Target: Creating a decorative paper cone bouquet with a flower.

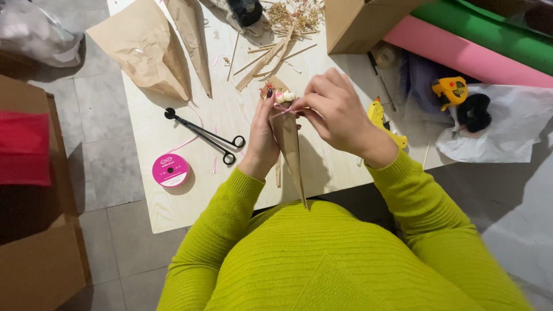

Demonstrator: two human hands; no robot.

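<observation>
My left hand [260,138] grips a narrow brown paper cone [290,148] around its upper part, its tip pointing toward my body. Small pale and red items [281,96] poke out of the cone's open top. My right hand [337,112] pinches a thin pink ribbon [280,112] drawn across the cone's neck, fingers closed on it. Both arms wear yellow-green knitted sleeves. Black scissors [208,137] lie on the light wooden table [184,196] to the left of my hands, and a pink ribbon spool [170,170] sits near the table's left front edge.
More brown paper cones [147,49] and wooden strips with straw [271,55] lie at the back. A cardboard box [360,23], pink [461,55] and green rolls, a yellow glue gun [385,126], tape dispenser [451,90] and white paper [507,124] are on the right. Boxes stand on the floor left.
</observation>
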